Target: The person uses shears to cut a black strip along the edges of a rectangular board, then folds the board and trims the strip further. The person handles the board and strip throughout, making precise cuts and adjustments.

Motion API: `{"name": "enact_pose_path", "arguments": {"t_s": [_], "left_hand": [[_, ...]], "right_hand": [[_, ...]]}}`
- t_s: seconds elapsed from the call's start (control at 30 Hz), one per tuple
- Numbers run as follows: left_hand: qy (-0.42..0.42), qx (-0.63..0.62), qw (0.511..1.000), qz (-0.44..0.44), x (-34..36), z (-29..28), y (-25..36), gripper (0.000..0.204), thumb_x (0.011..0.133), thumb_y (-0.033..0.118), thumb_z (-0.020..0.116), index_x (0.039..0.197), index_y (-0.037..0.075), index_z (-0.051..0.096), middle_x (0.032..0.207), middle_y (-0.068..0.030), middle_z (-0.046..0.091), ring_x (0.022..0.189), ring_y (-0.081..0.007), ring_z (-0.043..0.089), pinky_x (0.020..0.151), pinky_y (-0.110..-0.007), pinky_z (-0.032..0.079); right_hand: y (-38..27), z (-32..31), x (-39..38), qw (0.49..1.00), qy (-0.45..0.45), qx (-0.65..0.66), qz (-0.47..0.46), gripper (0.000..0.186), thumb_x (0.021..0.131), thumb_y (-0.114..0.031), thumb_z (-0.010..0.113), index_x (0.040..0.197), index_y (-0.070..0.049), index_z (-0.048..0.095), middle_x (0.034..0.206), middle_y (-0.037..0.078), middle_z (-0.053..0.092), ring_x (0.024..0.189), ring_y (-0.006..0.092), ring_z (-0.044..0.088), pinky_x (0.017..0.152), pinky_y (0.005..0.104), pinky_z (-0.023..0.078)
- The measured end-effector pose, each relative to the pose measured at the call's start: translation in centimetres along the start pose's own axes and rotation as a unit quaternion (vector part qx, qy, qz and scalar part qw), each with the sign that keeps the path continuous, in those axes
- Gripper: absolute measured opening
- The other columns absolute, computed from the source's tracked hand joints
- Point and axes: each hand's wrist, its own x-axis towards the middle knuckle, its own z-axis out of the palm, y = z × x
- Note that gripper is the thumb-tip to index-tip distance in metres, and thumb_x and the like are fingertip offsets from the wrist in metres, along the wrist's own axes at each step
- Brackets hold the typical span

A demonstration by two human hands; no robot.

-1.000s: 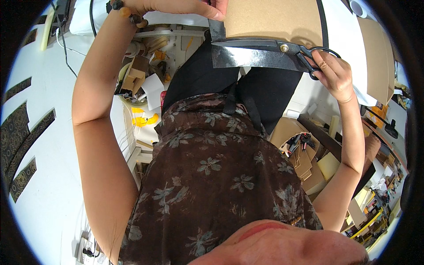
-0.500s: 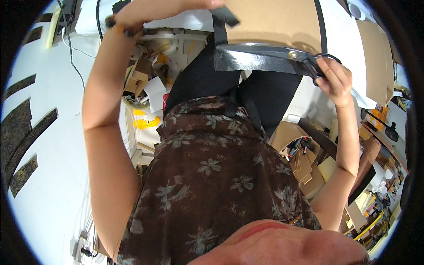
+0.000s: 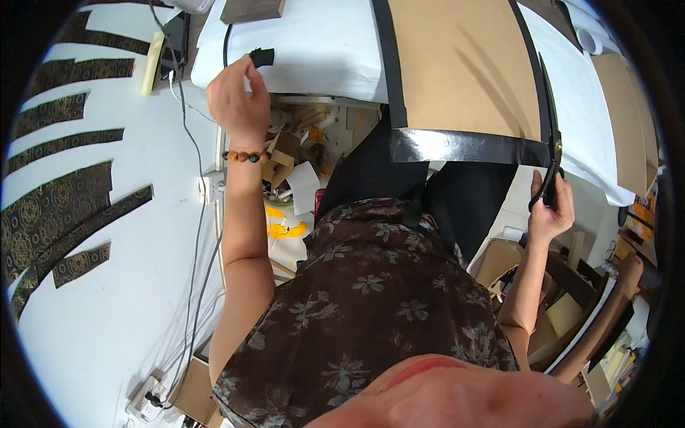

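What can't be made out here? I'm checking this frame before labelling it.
- Head view: scissors blade tips, too thin against the black strip.
- Right hand fingers, hidden behind the handles.
- Small black piece in left hand: too small to identify.

Left hand (image 3: 239, 100) has moved from the top centre of the frame, where it met the cloth edge, out to the upper left, now pinching a small black cut-off scrap (image 3: 262, 57). Right hand (image 3: 551, 207) has dropped from upper right to mid right. Long black-handled steel scissors (image 3: 551, 135), previously lying horizontal across the black-bordered tan cloth panel (image 3: 460, 71), now point upward along its right edge.
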Motion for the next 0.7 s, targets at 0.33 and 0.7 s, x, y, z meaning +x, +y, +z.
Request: {"name": "enact_pose_path", "arguments": {"t_s": [0.33, 0.7], "left_hand": [[-0.195, -0.004, 0.981, 0.013, 2.3, -1.3, 4.0, 0.019, 0.088, 0.02, 0.07, 0.102, 0.008, 0.066, 0.096, -0.006, 0.07, 0.097, -0.0238, 0.063, 0.09, -0.037, 0.04], [-0.367, -0.677, 0.403, -0.495, -1.5, 0.0, 14.3, 0.032, 0.091, 0.008, 0.067, 0.119, -0.006, 0.062, 0.102, -0.005, 0.07, 0.091, -0.009, 0.062, 0.09, -0.023, 0.045]], "right_hand": [[-1.2, 1.2, -2.6, 0.997, 0.048, 0.022, 0.054, 0.032, 0.07, 0.003, 0.083, 0.099, 0.005, 0.069, 0.073, 0.005, 0.057, 0.062, 0.0102, 0.051, 0.056, 0.0217, 0.042], [-2.6, 2.4, -4.1, 0.985, 0.109, 0.083, 0.107, 0.032, 0.072, 0.002, 0.083, 0.1, 0.006, 0.068, 0.076, 0.004, 0.059, 0.065, 0.0088, 0.052, 0.057, 0.02, 0.042]]}}
